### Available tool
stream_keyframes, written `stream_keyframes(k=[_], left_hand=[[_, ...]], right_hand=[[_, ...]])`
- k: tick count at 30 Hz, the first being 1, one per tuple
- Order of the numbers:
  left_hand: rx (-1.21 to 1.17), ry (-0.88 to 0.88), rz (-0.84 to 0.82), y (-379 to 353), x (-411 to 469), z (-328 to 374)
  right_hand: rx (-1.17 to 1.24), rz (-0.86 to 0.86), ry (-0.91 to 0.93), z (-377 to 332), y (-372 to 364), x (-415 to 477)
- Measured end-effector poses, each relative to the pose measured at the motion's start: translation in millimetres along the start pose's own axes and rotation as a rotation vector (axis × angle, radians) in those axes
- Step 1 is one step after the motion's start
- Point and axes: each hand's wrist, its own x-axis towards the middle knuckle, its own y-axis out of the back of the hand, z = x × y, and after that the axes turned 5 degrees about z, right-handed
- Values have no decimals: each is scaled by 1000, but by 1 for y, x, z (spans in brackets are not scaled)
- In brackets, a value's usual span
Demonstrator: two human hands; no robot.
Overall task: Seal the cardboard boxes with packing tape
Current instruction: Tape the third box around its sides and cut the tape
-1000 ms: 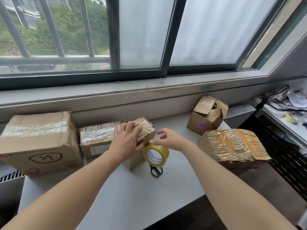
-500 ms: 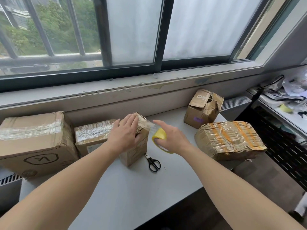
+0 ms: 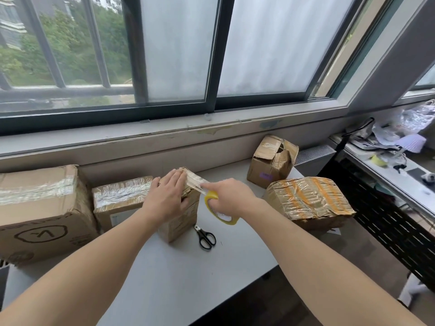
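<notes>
Bare table point(image 3: 164, 278) lies open on the near side of the right hand point(image 3: 229, 201); scissors point(image 3: 204, 237) sit just beside it, and a taped box point(image 3: 308, 203) blocks its right.

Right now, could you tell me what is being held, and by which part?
The right hand grips the tape roll, fingers apparently in its core; the left hand presses flat on the small box.

No wording is clear enough to read. The large cardboard box point(image 3: 37, 208) at far left bears a printed hexagon outline point(image 3: 41, 234) around a mark like a sideways K, with blurred lettering beside it. A purple label point(image 3: 267, 176) on the small open box point(image 3: 270, 162) and print inside the tape roll point(image 3: 223, 218) are too small to read.
</notes>
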Motion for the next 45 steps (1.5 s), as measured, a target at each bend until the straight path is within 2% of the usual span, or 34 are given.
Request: stream_keyframes(k=[20, 26, 32, 35, 45], left_hand=[[42, -115, -36, -1, 10, -14], [53, -150, -90, 4, 12, -19], [107, -393, 74, -2, 10, -32], [86, -450, 129, -4, 12, -36], [29, -370, 48, -1, 17, -32]], right_hand=[[131, 23, -107, -8, -85, 3], [148, 28, -130, -19, -97, 15], [148, 30, -147, -20, -106, 21], [101, 52, -106, -13, -109, 22], [109, 61, -145, -15, -123, 24]])
